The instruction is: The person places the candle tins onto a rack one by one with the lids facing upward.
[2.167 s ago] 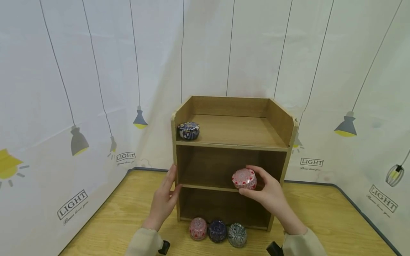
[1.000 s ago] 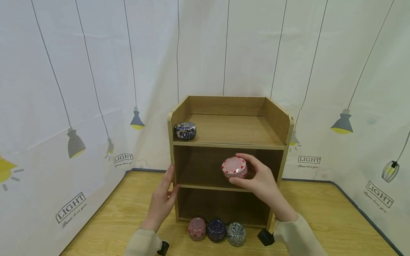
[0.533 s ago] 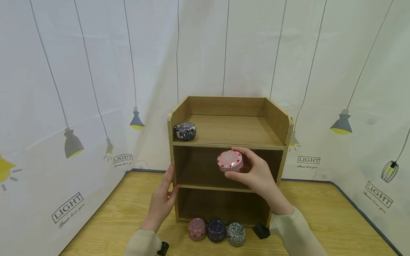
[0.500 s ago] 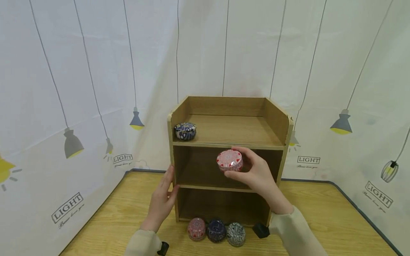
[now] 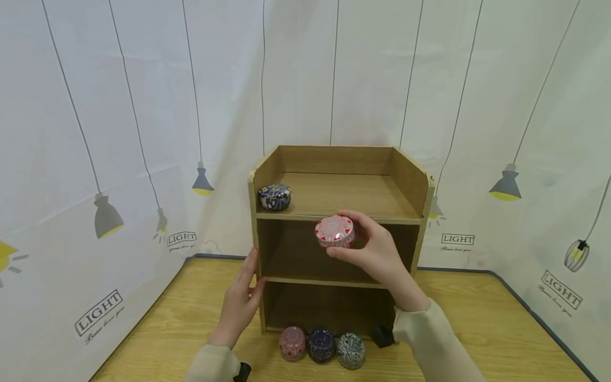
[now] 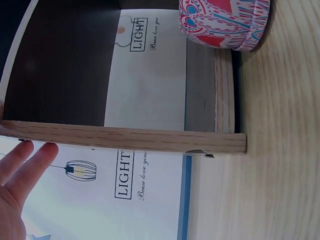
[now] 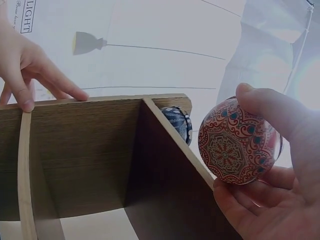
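Observation:
My right hand [image 5: 377,257] grips a small round pink-and-red patterned tin [image 5: 335,232] between thumb and fingers. It holds the tin up in front of the middle compartment of a wooden shelf [image 5: 348,193], just below the top board's front edge. In the right wrist view the tin's ornate round face [image 7: 227,155] shows beside the shelf's edge. My left hand [image 5: 241,300] rests with extended fingers against the shelf's left side panel. On the top board's left end sits a blue patterned tin [image 5: 274,198].
Three tins stand in a row on the wooden table [image 5: 157,323] before the shelf's base: a pink one [image 5: 293,343], a dark blue one [image 5: 322,345] and a grey-green one [image 5: 350,350]. A white lamp-print backdrop [image 5: 305,79] stands behind and at both sides.
My right hand has lifted the pink tin up and to the left, from near the middle board's edge to just under the top board's edge. The left hand stays on the side panel.

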A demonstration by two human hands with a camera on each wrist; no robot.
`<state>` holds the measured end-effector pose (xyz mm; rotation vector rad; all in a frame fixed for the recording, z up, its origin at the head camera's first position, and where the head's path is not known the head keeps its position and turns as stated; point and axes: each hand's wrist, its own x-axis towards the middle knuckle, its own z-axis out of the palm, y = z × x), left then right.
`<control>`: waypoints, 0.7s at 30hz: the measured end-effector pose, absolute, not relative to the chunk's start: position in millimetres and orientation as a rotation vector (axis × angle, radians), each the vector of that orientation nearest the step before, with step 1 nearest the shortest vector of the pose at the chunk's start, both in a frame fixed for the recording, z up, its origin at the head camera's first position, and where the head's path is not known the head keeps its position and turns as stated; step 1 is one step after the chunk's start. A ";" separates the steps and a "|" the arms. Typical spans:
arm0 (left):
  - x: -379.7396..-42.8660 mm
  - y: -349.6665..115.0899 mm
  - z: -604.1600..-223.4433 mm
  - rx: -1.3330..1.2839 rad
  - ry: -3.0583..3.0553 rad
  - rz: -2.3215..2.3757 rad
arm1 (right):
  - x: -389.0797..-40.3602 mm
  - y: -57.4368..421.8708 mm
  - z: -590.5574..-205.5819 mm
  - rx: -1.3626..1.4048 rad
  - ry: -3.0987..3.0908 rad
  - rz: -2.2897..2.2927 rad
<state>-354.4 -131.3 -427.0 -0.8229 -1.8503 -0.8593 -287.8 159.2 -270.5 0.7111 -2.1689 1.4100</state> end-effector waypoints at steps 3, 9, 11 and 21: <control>-354.6 -131.3 -426.6 -0.825 -1.849 -0.862 | -288.3 157.3 -267.9 0.716 -2.165 1.403; -355.9 -131.4 -427.6 -0.829 -1.842 -0.857 | -288.8 153.3 -261.5 0.736 -2.156 1.394; -356.2 -131.6 -428.0 -0.828 -1.843 -0.854 | -289.3 152.2 -259.0 0.732 -2.158 1.398; -357.1 -131.9 -428.2 -0.831 -1.838 -0.855 | -292.1 149.2 -245.7 0.726 -2.167 1.416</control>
